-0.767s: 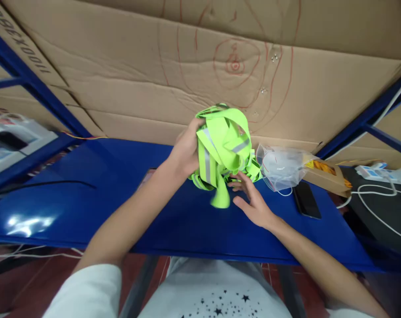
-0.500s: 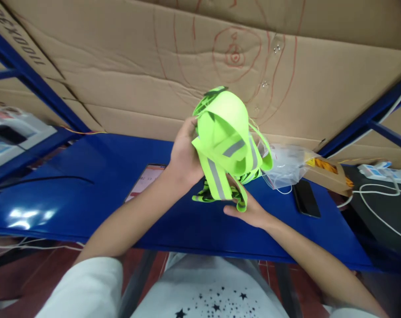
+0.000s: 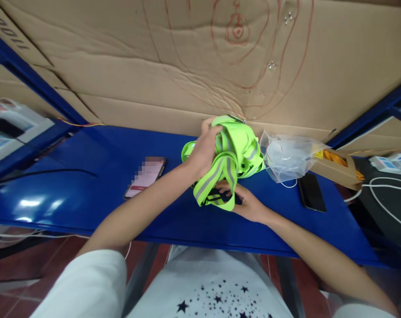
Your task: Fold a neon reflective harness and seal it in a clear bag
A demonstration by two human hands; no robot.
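A bundle of neon-yellow reflective straps [image 3: 242, 141] with grey stripes, looking like a reflective vest, lies crumpled over the middle of the blue table. My left hand [image 3: 204, 150] is closed on its upper left part, fingers curled into the folds. Lower down, my right hand [image 3: 248, 204] reaches under a hanging loop of strap, with the loop against its fingers; part of those fingers is hidden behind the fabric. Dark buckle-like pieces show among the folds.
On the blue table [image 3: 71, 154], a lit phone [image 3: 147, 176] lies left of my left forearm. To the right are a clear plastic bag [image 3: 286, 154], a black phone [image 3: 312, 192] and an open cardboard box [image 3: 339, 165]. A cardboard panel [image 3: 121, 79] stands behind.
My left hand has lowered the upper part of the bundle toward the table and turned over it. The right hand stays low by the loops. The view has tilted down slightly.
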